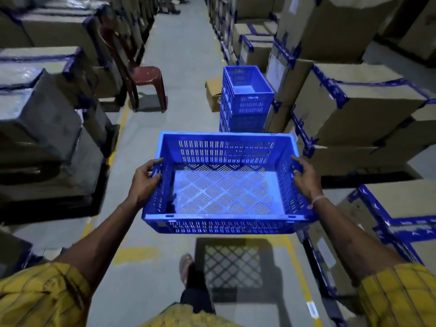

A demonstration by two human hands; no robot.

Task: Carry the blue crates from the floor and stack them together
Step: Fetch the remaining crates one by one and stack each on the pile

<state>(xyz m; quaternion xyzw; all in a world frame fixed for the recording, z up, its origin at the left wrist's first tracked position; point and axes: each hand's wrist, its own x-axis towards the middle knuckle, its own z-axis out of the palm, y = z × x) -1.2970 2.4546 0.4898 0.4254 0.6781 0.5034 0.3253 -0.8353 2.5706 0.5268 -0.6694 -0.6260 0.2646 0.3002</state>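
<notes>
Empty blue crate (226, 185) mid-carry, left hand (145, 181) and right hand (306, 179) fingers gripping side rims. Crate stack (246, 100) ahead, already several high; placement pending.

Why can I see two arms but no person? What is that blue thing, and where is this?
The camera sits on a person's head, looking down, so you see only their arms. The left hand and right hand each grip one side of an empty blue crate, lifted off the floor. Ahead stands a stack of blue crates by the cardboard boxes. It looks like a storeroom aisle. A dark red chair stands on the left side.
</notes>
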